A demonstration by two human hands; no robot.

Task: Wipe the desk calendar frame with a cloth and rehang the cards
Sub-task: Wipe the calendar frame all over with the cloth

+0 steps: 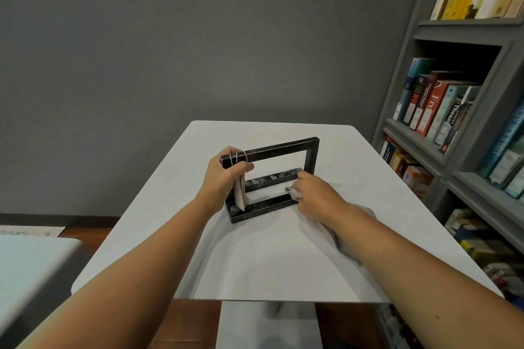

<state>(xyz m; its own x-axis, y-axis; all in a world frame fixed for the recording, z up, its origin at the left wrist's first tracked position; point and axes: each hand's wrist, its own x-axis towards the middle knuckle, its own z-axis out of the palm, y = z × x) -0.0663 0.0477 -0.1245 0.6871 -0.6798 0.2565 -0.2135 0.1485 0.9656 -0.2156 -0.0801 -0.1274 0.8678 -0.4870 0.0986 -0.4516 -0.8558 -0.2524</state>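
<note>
Calendar frame (283,147), counter (283,263) centre: my left fingers (245,168) clamp its corner steady; right fingers (301,178) pinch cloth (348,244), wiping base.

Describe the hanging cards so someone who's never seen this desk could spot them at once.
On the white table stands a black frame. At its top left corner, where the left hand grips the bar, a stack of cards hangs from thin wire rings. They alone are pale and dangling; the base tray holds only glossy stones.

Most of the cloth (347,246) hides under the right hand (314,195) and forearm; the left hand (224,176) masks the left post of the frame (283,147).
</note>
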